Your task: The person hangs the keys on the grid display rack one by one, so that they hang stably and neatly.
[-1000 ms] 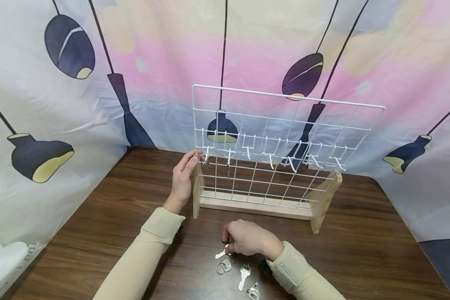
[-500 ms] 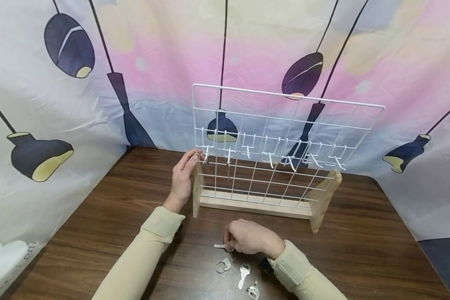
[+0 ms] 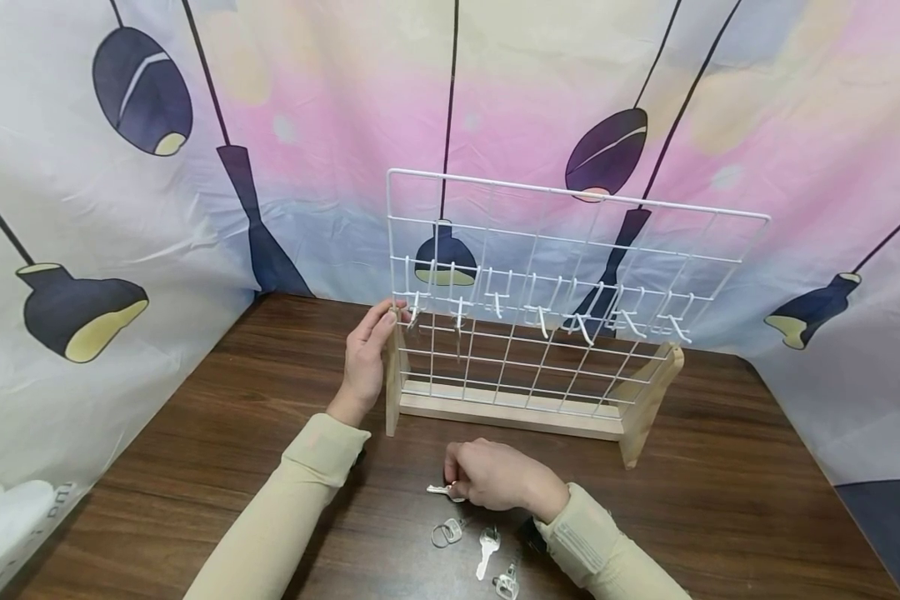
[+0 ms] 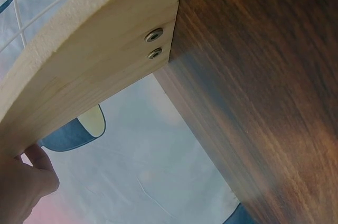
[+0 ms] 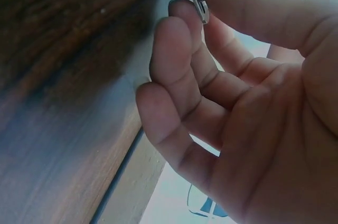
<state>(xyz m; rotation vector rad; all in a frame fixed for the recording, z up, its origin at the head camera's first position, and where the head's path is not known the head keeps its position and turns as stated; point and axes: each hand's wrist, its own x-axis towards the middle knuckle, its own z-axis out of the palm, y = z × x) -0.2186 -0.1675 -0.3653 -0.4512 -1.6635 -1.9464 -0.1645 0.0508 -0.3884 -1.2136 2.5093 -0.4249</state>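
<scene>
At the far left a white thing with dark letters [image 3: 7, 537] is sitting at the edge of the view, in front of a cloth [image 3: 330, 100] printed with hanging lamps. A brown wooden table [image 3: 210, 450] is spreading beneath everything else. Next comes the left hand [image 3: 363, 358], which is grasping the upper end of the rack's left wooden side [image 3: 392, 379]; in the left wrist view its fingers are reaching behind the board. The rack's white wire panel [image 3: 570, 192] is standing on the table between its two wooden sides, carrying a row of white hooks [image 3: 542, 320]. Small thin things are hanging from the two leftmost hooks, too small to make out clearly.

In front of the rack, a key [image 3: 437, 490] is lying between the fingertips of the right hand [image 3: 498, 475], its blade pointing left. That hand is pinching it just above the table. Nearer the person, a key with a ring [image 3: 454, 529] is resting below the pinched one, a bare-bladed key [image 3: 488, 550] is lying to its right, and another key [image 3: 507, 583] is lying nearest the bottom edge. Farther right, the rack's right wooden side [image 3: 651, 404] is leaning outward.
</scene>
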